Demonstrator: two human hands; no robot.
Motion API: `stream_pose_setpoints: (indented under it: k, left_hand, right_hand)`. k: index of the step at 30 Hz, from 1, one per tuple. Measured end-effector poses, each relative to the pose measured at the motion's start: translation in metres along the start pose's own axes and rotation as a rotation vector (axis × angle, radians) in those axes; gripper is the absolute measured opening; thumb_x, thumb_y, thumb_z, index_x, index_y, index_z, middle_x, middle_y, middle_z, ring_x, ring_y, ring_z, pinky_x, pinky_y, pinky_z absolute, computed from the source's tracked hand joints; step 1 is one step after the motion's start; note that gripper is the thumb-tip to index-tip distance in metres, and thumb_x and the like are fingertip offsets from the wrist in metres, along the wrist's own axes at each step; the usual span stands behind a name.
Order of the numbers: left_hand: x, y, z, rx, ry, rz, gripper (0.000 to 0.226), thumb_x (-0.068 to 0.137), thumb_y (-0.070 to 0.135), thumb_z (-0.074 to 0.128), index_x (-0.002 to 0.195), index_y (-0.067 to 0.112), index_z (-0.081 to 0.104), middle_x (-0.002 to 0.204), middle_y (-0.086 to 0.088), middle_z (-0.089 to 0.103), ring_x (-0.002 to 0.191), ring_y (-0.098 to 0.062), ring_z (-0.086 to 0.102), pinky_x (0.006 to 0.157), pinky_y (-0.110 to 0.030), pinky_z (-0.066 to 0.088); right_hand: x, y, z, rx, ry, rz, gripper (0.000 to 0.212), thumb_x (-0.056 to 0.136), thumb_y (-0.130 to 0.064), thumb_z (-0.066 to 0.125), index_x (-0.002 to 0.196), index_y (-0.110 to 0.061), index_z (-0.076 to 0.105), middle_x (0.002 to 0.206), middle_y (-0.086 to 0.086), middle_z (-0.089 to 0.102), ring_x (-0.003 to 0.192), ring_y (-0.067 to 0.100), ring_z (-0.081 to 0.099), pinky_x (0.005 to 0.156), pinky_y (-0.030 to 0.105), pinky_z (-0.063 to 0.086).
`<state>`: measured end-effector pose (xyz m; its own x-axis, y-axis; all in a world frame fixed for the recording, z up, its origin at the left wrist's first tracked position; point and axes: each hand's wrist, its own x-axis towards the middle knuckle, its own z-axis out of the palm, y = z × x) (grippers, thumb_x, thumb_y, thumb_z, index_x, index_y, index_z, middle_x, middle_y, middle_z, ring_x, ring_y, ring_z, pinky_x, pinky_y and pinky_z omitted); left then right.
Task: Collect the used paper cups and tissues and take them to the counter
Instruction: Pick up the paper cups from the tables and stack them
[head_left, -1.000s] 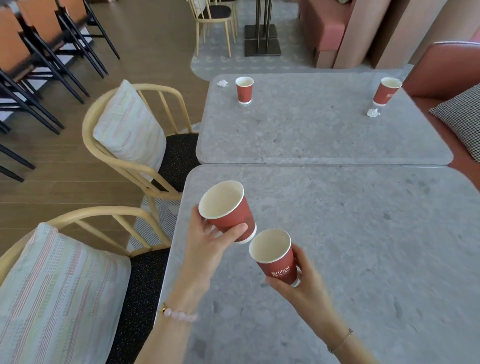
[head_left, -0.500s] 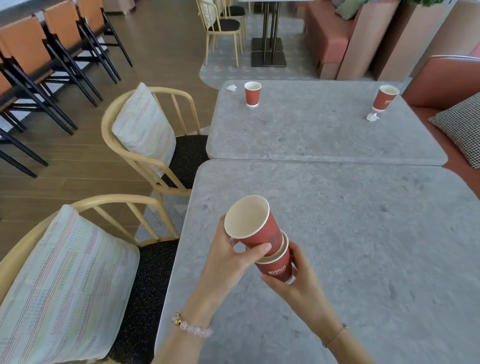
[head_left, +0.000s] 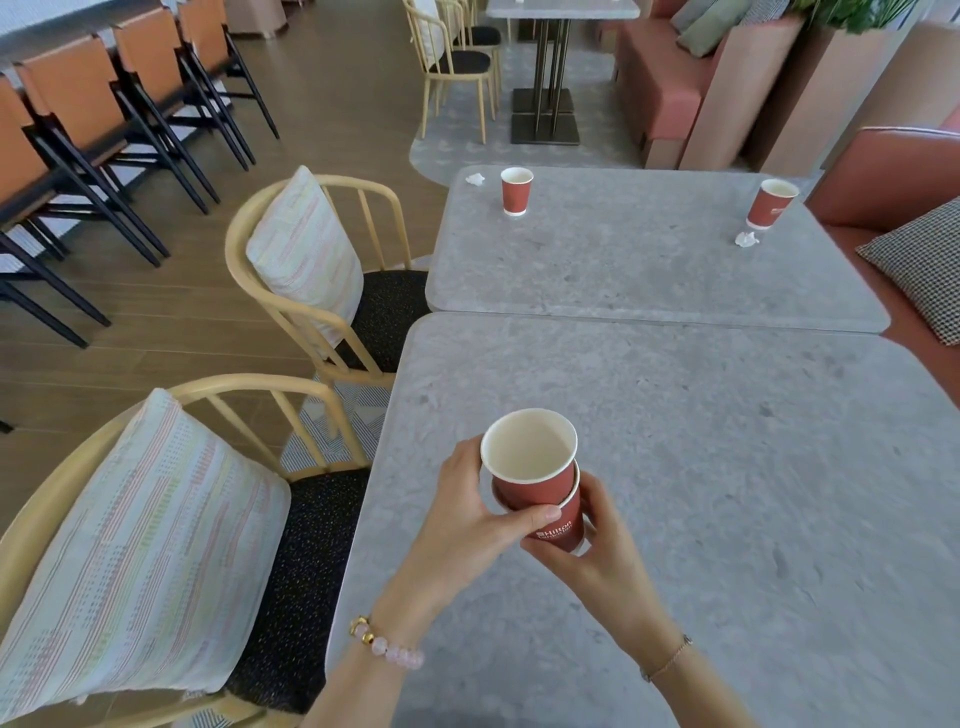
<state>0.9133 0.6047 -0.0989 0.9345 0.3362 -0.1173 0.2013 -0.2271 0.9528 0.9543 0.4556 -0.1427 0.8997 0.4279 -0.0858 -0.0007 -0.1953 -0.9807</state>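
Red paper cups (head_left: 532, 488) nested, white-rimmed, cream inside.

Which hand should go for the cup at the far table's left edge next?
Probably left. The right hand grips the lower cup, which carries the upper cup nested in it, so the left hand can let go; the far cup stands to the left too.

"Hilton" on lower red cup (head_left: 563, 528)
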Motion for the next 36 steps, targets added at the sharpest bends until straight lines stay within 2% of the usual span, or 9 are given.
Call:
stream_pose_setpoints:
  k: [3, 6, 9, 11, 14, 17, 22, 24, 36]
  left_hand:
    - [-0.003, 0.000, -0.001, 0.016, -0.037, 0.010, 0.074, 0.048, 0.057, 0.076, 0.114, 0.044, 0.044, 0.124, 0.018, 0.051, 0.125, -0.003, 0.041, 0.099, -0.021, 0.034]
    - [-0.007, 0.000, -0.003, 0.017, -0.050, 0.013, 0.085, 0.049, 0.058, 0.076, 0.124, 0.046, 0.039, 0.130, 0.023, 0.044, 0.128, 0.004, 0.035, 0.105, -0.024, 0.032]
    - [-0.012, 0.001, -0.007, 0.021, -0.049, 0.019, 0.095, 0.051, 0.059, 0.075, 0.134, 0.040, 0.034, 0.133, 0.023, 0.043, 0.130, 0.004, 0.033, 0.107, -0.026, 0.030]
    - [-0.014, 0.004, -0.009, 0.034, -0.038, 0.052, 0.086, 0.058, 0.059, 0.072, 0.133, 0.042, 0.035, 0.132, 0.026, 0.045, 0.129, 0.005, 0.034, 0.106, -0.025, 0.030]
    - [-0.017, 0.011, -0.013, 0.062, 0.026, 0.125, 0.060, 0.075, 0.055, 0.061, 0.129, 0.039, 0.042, 0.128, 0.025, 0.049, 0.126, 0.006, 0.038, 0.103, -0.022, 0.032]
    - [-0.020, 0.020, -0.017, 0.247, 0.147, 0.261, 0.042, 0.087, 0.046, 0.049, 0.126, 0.029, 0.048, 0.125, 0.019, 0.053, 0.121, 0.004, 0.043, 0.100, -0.017, 0.034]
    - [-0.021, 0.027, -0.024, 0.712, 0.366, 0.522, 0.043, 0.092, 0.036, 0.039, 0.117, 0.009, 0.061, 0.112, -0.003, 0.065, 0.107, -0.022, 0.059, 0.090, -0.036, 0.046]
    - [-0.021, 0.026, -0.026, 0.834, 0.408, 0.577, 0.040, 0.091, 0.033, 0.041, 0.113, 0.008, 0.064, 0.107, -0.005, 0.068, 0.102, -0.024, 0.062, 0.088, -0.037, 0.048]
    - [-0.032, 0.025, -0.036, 1.008, 0.344, 0.532, 0.042, 0.092, 0.036, 0.040, 0.119, 0.010, 0.059, 0.110, -0.004, 0.065, 0.106, -0.024, 0.060, 0.091, -0.044, 0.048]
  right_hand:
    - [-0.002, -0.002, 0.001, 0.019, 0.011, -0.009, 0.062, 0.070, -0.004, 0.081, 0.121, -0.021, 0.052, 0.113, -0.011, 0.065, 0.100, 0.003, 0.063, 0.080, 0.011, 0.047]
    - [-0.004, -0.004, 0.001, 0.043, 0.021, 0.002, 0.063, 0.070, -0.008, 0.083, 0.122, -0.023, 0.052, 0.114, -0.012, 0.065, 0.101, 0.003, 0.063, 0.080, 0.011, 0.047]
    - [-0.006, -0.005, -0.002, 0.048, 0.032, 0.008, 0.064, 0.070, -0.009, 0.082, 0.124, -0.023, 0.051, 0.114, -0.010, 0.065, 0.102, 0.003, 0.063, 0.080, 0.011, 0.047]
    - [-0.007, -0.005, -0.004, 0.045, 0.035, 0.011, 0.065, 0.070, -0.007, 0.081, 0.125, -0.023, 0.050, 0.115, -0.009, 0.064, 0.102, 0.003, 0.062, 0.080, 0.012, 0.048]
    - [-0.007, -0.007, -0.006, 0.028, 0.034, 0.007, 0.065, 0.070, -0.005, 0.080, 0.125, -0.023, 0.049, 0.116, -0.008, 0.063, 0.101, 0.002, 0.061, 0.081, 0.011, 0.047]
    - [-0.008, -0.010, -0.009, 0.016, 0.042, -0.001, 0.065, 0.070, -0.005, 0.081, 0.124, -0.024, 0.049, 0.116, -0.008, 0.062, 0.101, -0.001, 0.060, 0.081, 0.010, 0.046]
    - [-0.009, -0.015, -0.012, 0.016, 0.066, -0.028, 0.066, 0.069, -0.006, 0.081, 0.124, -0.025, 0.050, 0.116, -0.010, 0.062, 0.101, -0.002, 0.060, 0.080, 0.009, 0.046]
    - [-0.010, -0.018, -0.013, 0.017, 0.070, -0.038, 0.067, 0.069, -0.006, 0.081, 0.125, -0.025, 0.050, 0.116, -0.010, 0.063, 0.101, -0.001, 0.061, 0.080, 0.009, 0.046]
    - [-0.027, -0.034, -0.020, 0.019, 0.138, -0.107, 0.066, 0.069, -0.002, 0.081, 0.122, -0.026, 0.051, 0.114, -0.011, 0.063, 0.096, -0.005, 0.062, 0.075, 0.005, 0.045]
